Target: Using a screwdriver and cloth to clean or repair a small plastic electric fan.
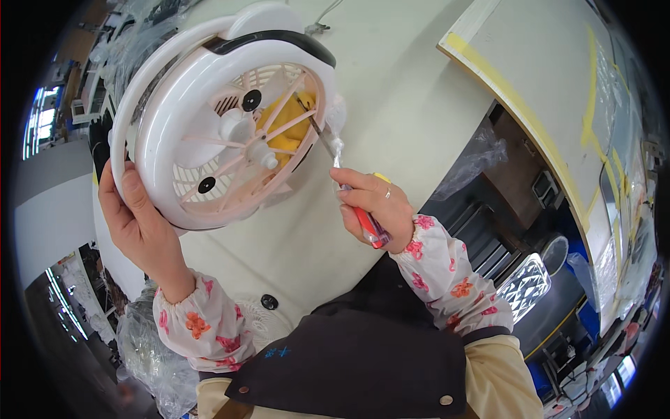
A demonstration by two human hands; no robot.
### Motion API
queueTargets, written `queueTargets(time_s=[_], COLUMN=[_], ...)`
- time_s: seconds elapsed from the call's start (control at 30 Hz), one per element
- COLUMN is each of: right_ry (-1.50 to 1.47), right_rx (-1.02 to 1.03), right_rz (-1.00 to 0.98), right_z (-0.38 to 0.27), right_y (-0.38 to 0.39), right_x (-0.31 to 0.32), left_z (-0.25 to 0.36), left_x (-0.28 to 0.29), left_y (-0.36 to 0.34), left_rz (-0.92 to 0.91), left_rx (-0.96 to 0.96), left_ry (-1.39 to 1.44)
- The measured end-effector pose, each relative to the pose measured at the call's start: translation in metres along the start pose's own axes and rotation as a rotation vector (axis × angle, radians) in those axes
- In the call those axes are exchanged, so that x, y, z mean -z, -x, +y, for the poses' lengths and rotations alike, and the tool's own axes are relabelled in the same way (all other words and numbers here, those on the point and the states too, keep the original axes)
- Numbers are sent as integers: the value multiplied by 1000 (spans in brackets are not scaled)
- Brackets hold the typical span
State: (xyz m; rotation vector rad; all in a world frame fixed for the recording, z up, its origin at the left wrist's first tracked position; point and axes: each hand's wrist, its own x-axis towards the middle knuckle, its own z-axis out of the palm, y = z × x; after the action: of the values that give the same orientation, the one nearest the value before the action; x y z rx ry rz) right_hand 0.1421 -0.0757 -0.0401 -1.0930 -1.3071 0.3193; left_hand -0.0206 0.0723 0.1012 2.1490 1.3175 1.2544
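Note:
A round white plastic housing with a curved outer hoop stands tilted on the pale table. Thin pinkish spokes run from its hub, and two black round pads sit among them. Behind the spokes shows a yellow piece whose kind I cannot make out. My left hand grips the hoop at its lower left, thumb in front. In my right hand is a thin tool with a red handle. Its slender shaft reaches to the spokes at the housing's right side, over the yellow piece.
The pale tabletop lies under the housing. A small black round part rests near its front edge. To the right is a large panel edged with yellow tape. Clear plastic wrapping bunches at the lower left.

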Motion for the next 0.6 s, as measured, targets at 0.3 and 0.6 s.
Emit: queueTargets(time_s=[0.3, 0.6], right_ry=[-163, 4], right_rx=[20, -130], right_rz=[80, 30], right_z=[-24, -10], right_y=[4, -19], right_x=[-10, 13], left_z=[-2, -3], left_x=[0, 3], left_y=[1, 1], left_rz=[19, 4], left_rx=[-7, 76], left_ry=[-1, -8])
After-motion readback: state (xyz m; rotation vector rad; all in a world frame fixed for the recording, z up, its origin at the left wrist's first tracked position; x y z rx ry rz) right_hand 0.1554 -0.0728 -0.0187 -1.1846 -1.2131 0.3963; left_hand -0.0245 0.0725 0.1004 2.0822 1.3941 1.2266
